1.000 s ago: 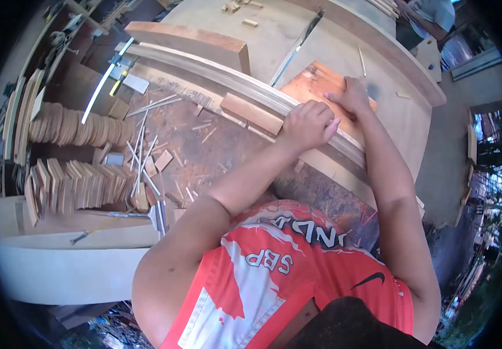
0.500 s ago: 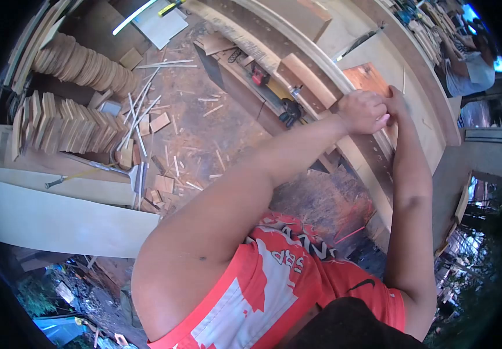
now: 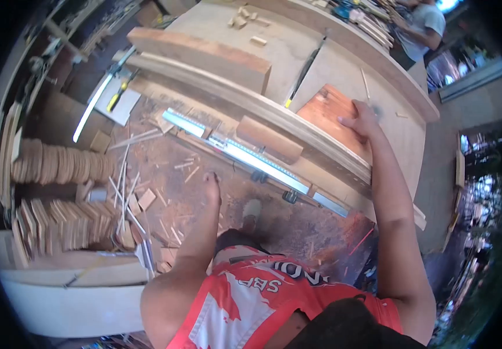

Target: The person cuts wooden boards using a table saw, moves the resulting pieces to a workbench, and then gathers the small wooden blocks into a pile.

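Observation:
My right hand [image 3: 364, 120] lies at the right edge of a reddish-brown wooden board [image 3: 329, 119], thumb stretched out over its face and apart from the fingers. This board rests on a pale workbench [image 3: 399, 136], behind a long wooden rail [image 3: 251, 113]. Lower left, my left hand [image 3: 212, 185] hangs over the littered floor, its fingers slightly apart and nothing seen in it. Between the rail and my body runs a shiny metal guide [image 3: 262, 166], beside a wooden block [image 3: 269, 139].
Stacked wooden pieces [image 3: 59, 163] stand at the left, with angled pieces [image 3: 65, 224] below. A thick plank [image 3: 198, 55] and small blocks [image 3: 239, 20] lie on the bench. A yellow-handled tool [image 3: 117, 98] rests upper left. Another person [image 3: 425, 26] is at the upper right.
My left hand has left my right hand and swung down to the left. My right hand now lies on the board. The view has shifted, bringing the metal guide and more bench into sight.

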Demonstrator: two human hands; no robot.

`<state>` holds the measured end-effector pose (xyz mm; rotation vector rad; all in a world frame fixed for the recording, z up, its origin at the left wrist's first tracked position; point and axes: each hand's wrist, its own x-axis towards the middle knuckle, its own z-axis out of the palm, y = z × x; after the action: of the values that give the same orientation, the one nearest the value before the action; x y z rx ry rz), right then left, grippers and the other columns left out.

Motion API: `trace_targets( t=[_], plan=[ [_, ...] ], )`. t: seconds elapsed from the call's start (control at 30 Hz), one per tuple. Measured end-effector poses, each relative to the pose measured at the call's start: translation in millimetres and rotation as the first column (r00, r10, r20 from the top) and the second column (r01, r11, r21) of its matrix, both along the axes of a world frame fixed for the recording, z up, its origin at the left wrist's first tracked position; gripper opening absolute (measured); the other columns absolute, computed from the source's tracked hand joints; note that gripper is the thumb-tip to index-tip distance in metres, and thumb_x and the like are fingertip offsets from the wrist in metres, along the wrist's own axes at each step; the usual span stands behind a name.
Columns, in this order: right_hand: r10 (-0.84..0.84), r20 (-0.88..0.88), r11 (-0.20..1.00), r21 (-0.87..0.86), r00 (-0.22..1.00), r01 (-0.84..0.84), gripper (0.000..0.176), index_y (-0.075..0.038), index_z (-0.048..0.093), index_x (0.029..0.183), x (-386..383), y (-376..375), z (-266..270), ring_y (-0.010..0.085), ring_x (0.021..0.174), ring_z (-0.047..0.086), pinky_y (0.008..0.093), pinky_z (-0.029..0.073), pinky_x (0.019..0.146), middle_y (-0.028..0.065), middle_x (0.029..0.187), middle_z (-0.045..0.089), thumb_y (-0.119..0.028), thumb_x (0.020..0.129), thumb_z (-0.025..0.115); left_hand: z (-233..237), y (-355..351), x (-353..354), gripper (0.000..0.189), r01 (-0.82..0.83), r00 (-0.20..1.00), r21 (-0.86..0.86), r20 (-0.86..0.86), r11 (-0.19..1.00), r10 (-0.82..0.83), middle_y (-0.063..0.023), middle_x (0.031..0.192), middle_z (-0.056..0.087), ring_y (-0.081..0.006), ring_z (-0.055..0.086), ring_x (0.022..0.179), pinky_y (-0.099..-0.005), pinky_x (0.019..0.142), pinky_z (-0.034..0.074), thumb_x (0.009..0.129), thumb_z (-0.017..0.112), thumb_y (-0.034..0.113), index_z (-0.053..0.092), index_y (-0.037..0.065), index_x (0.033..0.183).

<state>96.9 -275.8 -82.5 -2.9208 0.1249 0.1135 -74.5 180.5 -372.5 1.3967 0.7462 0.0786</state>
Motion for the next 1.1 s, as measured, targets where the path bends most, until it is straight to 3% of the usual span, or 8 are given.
trace_targets(
  t=[0.13, 0.6, 0.7, 0.8, 0.9, 0.93, 1.0, 1.1],
  plan=[
    [-0.011, -0.001, 0.999, -0.034, 1.0, 0.011, 0.094, -0.008, 0.052, 0.139, -1, 6, -1, 0.0328, 0.132, 0.048, 0.0461, 0.037, 0.111, 0.015, 0.138, 0.055, -0.053, 0.064, 0.085, 7, -20, 109, 0.026, -0.136, 0.971, -0.4, 0.126, 0.906, 0.202, -0.0036, 0.094, 0.059, -0.0203, 0.061, 0.083, -0.0398, 0.077, 0.051, 0.098, 0.053, 0.029, 0.057, 0.006, 0.109],
    [-0.043, -0.037, 0.997, -0.061, 0.998, 0.04, 0.097, -0.013, 0.049, 0.141, -6, 6, -10, 0.034, 0.133, 0.045, 0.0489, 0.036, 0.111, 0.0108, 0.141, 0.051, -0.06, 0.064, 0.082, 23, -18, 127, 0.031, -0.032, 0.973, -0.551, 0.175, 0.834, 0.153, -0.0079, 0.104, 0.063, -0.0204, 0.062, 0.098, -0.0349, 0.085, 0.052, 0.101, 0.05, 0.031, 0.059, 0.007, 0.117],
    [-0.041, -0.038, 0.997, -0.062, 0.998, 0.039, 0.096, -0.014, 0.049, 0.142, 4, 0, -10, 0.0342, 0.134, 0.045, 0.0508, 0.036, 0.11, 0.0106, 0.142, 0.051, -0.06, 0.064, 0.082, 28, -5, 101, 0.028, 0.046, 0.992, -0.31, 0.127, 0.95, -0.006, -0.0084, 0.102, 0.064, -0.0198, 0.062, 0.097, -0.0342, 0.083, 0.052, 0.099, 0.052, 0.03, 0.061, 0.008, 0.114],
    [-0.041, -0.063, 0.998, -0.055, 0.997, 0.038, 0.096, -0.014, 0.049, 0.142, -3, 4, -13, 0.0341, 0.134, 0.044, 0.0524, 0.036, 0.109, 0.0102, 0.143, 0.05, -0.06, 0.064, 0.083, 54, 1, 61, 0.026, 0.392, 0.92, 0.364, -0.132, 0.845, -0.369, -0.0088, 0.101, 0.065, -0.0193, 0.063, 0.095, -0.0335, 0.081, 0.052, 0.098, 0.054, 0.029, 0.063, 0.008, 0.111],
    [-0.049, -0.074, 0.997, -0.056, 0.996, 0.045, 0.096, -0.014, 0.049, 0.141, 0, 8, 5, 0.0338, 0.134, 0.044, 0.0526, 0.037, 0.109, 0.0099, 0.143, 0.049, -0.06, 0.065, 0.083, 105, -50, -21, 0.008, 0.553, 0.597, 0.513, 0.307, 0.657, -0.742, -0.0112, 0.085, 0.069, -0.0246, 0.064, 0.073, -0.0336, 0.068, 0.05, 0.086, 0.069, 0.013, 0.068, 0.007, 0.081],
    [-0.043, -0.088, 0.998, -0.055, 0.995, 0.039, 0.096, -0.014, 0.049, 0.141, -2, 9, 6, 0.0335, 0.134, 0.044, 0.0522, 0.037, 0.108, 0.0097, 0.143, 0.049, -0.059, 0.065, 0.083, 138, -74, -23, 0.007, 0.398, 0.227, 0.832, 0.319, 0.387, -0.92, -0.0131, 0.082, 0.067, -0.0309, 0.063, 0.07, -0.0363, 0.067, 0.05, 0.082, 0.072, 0.012, 0.067, 0.006, 0.082],
    [-0.035, -0.084, 0.999, -0.037, 0.996, 0.032, 0.096, -0.013, 0.049, 0.141, 2, 5, 3, 0.0336, 0.133, 0.044, 0.0518, 0.038, 0.108, 0.0097, 0.143, 0.05, -0.06, 0.064, 0.083, 253, -141, -14, 0.008, 0.349, 0.056, 0.893, 0.283, 0.284, -0.957, -0.0121, 0.08, 0.064, -0.0333, 0.062, 0.079, -0.0468, 0.073, 0.048, 0.083, 0.068, 0.012, 0.065, 0.004, 0.084],
    [-0.021, -0.069, 1.0, -0.013, 0.997, 0.02, 0.097, -0.013, 0.05, 0.14, -1, 5, 2, 0.0338, 0.132, 0.045, 0.0509, 0.039, 0.108, 0.0101, 0.141, 0.05, -0.061, 0.063, 0.083, 311, -223, 47, 0.007, 0.094, 0.113, 0.852, 0.504, 0.514, -0.856, -0.0087, 0.078, 0.063, -0.0316, 0.06, 0.075, -0.0462, 0.069, 0.047, 0.083, 0.066, 0.011, 0.063, 0.008, 0.079]
  ],
)
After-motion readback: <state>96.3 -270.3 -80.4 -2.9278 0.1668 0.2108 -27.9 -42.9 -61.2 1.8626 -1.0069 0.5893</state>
